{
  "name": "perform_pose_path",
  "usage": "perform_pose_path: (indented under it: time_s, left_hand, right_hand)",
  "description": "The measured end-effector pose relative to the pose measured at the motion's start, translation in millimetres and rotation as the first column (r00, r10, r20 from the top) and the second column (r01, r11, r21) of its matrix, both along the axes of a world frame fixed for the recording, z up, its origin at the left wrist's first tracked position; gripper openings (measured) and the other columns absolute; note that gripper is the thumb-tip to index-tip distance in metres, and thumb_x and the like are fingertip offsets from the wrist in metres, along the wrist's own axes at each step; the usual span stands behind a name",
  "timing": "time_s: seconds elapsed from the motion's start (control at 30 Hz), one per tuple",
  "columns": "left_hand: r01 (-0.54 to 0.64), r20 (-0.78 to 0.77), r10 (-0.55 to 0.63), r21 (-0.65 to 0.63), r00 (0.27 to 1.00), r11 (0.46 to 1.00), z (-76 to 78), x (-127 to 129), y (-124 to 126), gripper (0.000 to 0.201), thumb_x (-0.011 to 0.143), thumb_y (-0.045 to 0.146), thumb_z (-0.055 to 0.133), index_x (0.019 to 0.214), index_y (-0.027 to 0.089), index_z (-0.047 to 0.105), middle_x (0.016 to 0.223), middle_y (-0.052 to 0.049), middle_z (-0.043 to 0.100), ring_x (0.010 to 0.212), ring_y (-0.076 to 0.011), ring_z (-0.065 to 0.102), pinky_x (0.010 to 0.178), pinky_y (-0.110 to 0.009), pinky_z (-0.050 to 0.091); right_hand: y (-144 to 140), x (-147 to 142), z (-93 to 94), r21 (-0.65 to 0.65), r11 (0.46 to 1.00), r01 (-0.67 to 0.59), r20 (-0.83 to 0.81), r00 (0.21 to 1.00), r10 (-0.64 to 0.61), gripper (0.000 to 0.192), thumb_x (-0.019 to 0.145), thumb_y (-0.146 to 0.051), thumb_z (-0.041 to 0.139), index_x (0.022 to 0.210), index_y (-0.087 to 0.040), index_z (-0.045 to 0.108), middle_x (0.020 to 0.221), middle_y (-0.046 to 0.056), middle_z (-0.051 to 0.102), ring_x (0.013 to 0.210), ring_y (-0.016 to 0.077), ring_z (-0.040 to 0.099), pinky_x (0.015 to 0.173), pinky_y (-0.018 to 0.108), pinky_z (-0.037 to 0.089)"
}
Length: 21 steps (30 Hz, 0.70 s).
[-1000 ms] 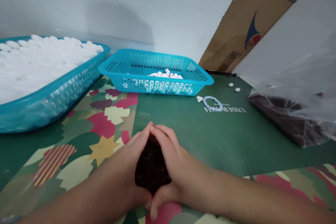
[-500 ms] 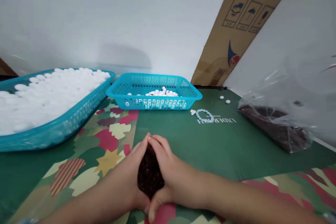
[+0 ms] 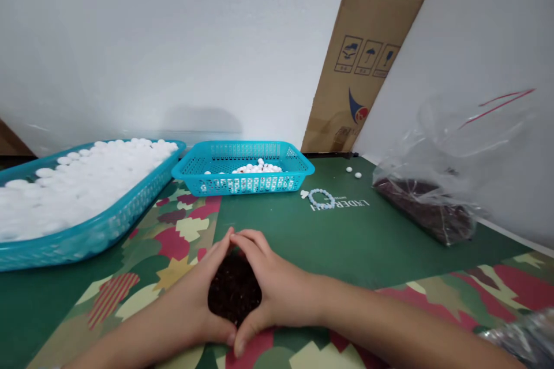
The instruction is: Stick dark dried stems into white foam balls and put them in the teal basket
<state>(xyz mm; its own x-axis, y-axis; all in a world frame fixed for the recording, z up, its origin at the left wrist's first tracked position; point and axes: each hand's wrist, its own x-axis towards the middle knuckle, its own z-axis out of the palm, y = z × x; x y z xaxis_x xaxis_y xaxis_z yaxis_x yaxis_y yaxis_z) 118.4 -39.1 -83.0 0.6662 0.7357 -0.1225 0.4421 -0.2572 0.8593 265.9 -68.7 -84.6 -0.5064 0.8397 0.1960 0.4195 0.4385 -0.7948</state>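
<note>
My left hand (image 3: 197, 305) and my right hand (image 3: 281, 291) are cupped around a heap of dark brown, grainy material (image 3: 235, 288) low in the middle of the view. Their fingertips meet at the far side and the thumbs come together at the near side, making a closed ring. The heap shows through the gap between the palms; its underside is hidden. Similar dark material fills the bottom of a clear plastic bag (image 3: 422, 202) standing at the right.
A large blue basket (image 3: 99, 230) heaped with white, rounded pieces is at the left. Beside it stands a smaller blue basket (image 3: 242, 184) with fewer white pieces. A pale blue bead bracelet (image 3: 321, 206) and two loose white pieces (image 3: 354, 172) lie on the green surface. Cardboard (image 3: 367, 40) leans behind.
The view has shifted, so the baskets, bracelet and bag appear lower and farther left. Both hands stay around the dark heap, and the gap between them looks slightly wider.
</note>
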Motion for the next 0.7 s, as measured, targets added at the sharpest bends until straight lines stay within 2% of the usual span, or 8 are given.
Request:
perform_pose_path:
  time_s: [0.17,0.33,0.43,0.53,0.6,0.7]
  left_hand:
    - [0.004,0.021,-0.003,-0.031,1.000,1.000,1.2,-4,1,0.096,0.042,0.022,0.064,0.117,0.019,0.004,0.125,-0.009,0.015,0.110,-0.0235,0.018,0.090,-0.036,0.017]
    - [0.078,0.181,-0.040,-0.206,0.983,0.975,5.5,-5,2,0.096,0.041,0.032,0.066,0.116,0.024,0.007,0.123,-0.003,0.021,0.112,-0.0195,0.012,0.091,-0.034,0.013]
    - [0.082,0.244,-0.004,-0.312,0.970,0.946,7.4,-5,3,0.103,0.037,0.042,0.065,0.116,0.020,0.004,0.124,-0.007,0.020,0.111,-0.0197,0.013,0.091,-0.034,0.013]
    - [0.005,0.237,0.100,-0.406,0.966,0.914,12.8,-6,3,0.104,0.039,0.052,0.058,0.117,0.013,0.002,0.124,-0.012,0.015,0.111,-0.0203,0.016,0.090,-0.032,0.018]
    - [-0.089,0.184,0.178,-0.411,0.967,0.907,17.3,-6,1,0.091,0.048,0.055,0.051,0.117,0.014,0.007,0.124,-0.010,0.015,0.110,-0.0205,0.019,0.090,-0.032,0.021]
    - [-0.187,0.138,0.260,-0.396,0.956,0.899,22.7,-3,-1,0.070,0.059,0.054,0.040,0.114,0.017,0.020,0.122,-0.008,0.024,0.108,-0.0201,0.025,0.089,-0.033,0.025]
  right_hand:
    - [1,2,2.2,-0.045,0.999,-0.010,-0.026,1.000,0.009,0.101,0.039,-0.045,0.065,0.118,-0.009,0.014,0.117,0.012,0.019,0.107,0.0202,0.023,0.089,0.030,0.024]
    - [3,3,1.2,-0.069,0.998,-0.013,-0.037,0.999,0.011,0.101,0.040,-0.047,0.064,0.118,-0.009,0.012,0.117,0.010,0.017,0.108,0.0193,0.020,0.091,0.029,0.021]
    - [4,4,-0.4,-0.066,0.998,-0.023,-0.054,0.998,0.019,0.100,0.041,-0.047,0.064,0.118,-0.008,0.013,0.117,0.011,0.017,0.109,0.0188,0.020,0.091,0.029,0.020]
    - [4,5,1.1,-0.073,0.997,-0.029,-0.080,0.997,0.023,0.094,0.044,-0.047,0.063,0.117,-0.010,0.017,0.115,0.010,0.019,0.108,0.0181,0.021,0.090,0.029,0.021]
    - [3,5,3.1,-0.096,0.995,-0.027,-0.106,0.994,0.017,0.088,0.046,-0.047,0.062,0.115,-0.011,0.020,0.114,0.010,0.021,0.107,0.0178,0.024,0.090,0.029,0.022]
    - [3,5,5.0,-0.155,0.988,-0.018,-0.168,0.986,-0.008,0.084,0.049,-0.051,0.059,0.114,-0.010,0.024,0.112,0.011,0.023,0.104,0.0191,0.027,0.089,0.030,0.024]
